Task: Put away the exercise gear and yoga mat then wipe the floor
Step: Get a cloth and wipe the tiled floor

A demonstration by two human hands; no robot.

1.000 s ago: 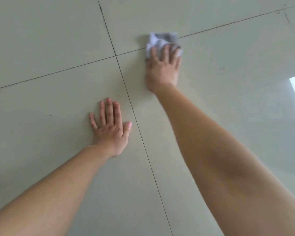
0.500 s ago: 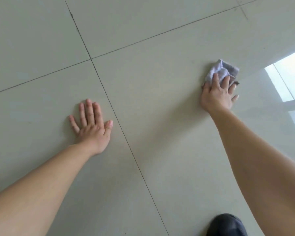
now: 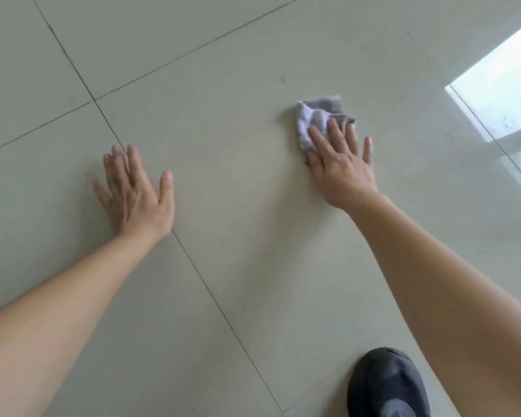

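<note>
a: what lies around the fingers?
b: pale floor tiles, a dark grout line running under the left hand, a dark shoe near the right forearm, cut off by the bottom edge.
a: the cloth?
b: crumpled under the right hand, fingers flat and slightly spread, pressing it down; its near part is hidden, so its long axis is perhaps fingerward.
a: left fingers?
b: splayed flat, empty.

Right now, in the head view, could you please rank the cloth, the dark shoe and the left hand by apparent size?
1. dark shoe, though cut off and nearest the camera, so unsure
2. left hand
3. cloth, partly under the right hand
</note>
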